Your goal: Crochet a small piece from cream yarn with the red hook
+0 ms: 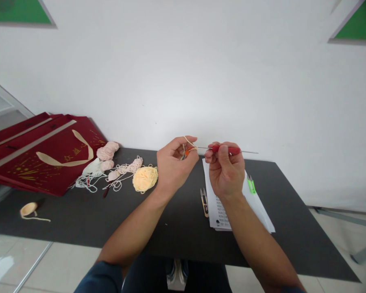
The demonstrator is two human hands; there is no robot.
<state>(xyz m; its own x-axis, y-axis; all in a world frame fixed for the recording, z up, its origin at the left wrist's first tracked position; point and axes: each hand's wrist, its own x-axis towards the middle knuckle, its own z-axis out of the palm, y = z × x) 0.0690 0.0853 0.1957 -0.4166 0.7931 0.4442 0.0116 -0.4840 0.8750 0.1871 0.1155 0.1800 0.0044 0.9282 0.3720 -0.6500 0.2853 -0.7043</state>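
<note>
My right hand (pixel 227 171) is closed around the red handle of a crochet hook (pixel 232 150). Its thin metal shaft points left toward my other hand, and a thin metal end also sticks out on the right. My left hand (pixel 177 165) pinches a small orange crochet piece (pixel 188 151), mostly hidden by the fingers. A pale yellow strand (pixel 187 140) runs over the left index finger to the hook's tip. Left of that hand, a ball of yellow yarn (pixel 145 179) rests on the black table (pixel 177 228).
Pink yarn (pixel 107 151) and white yarn (pixel 93 169) lie beside dark red gift bags (pixel 57 158) at the left. A small cream crocheted piece (pixel 29 209) sits near the front left. Thread snips (pixel 204 203) and green snips (pixel 251 185) lie by printed sheets (pixel 215 203).
</note>
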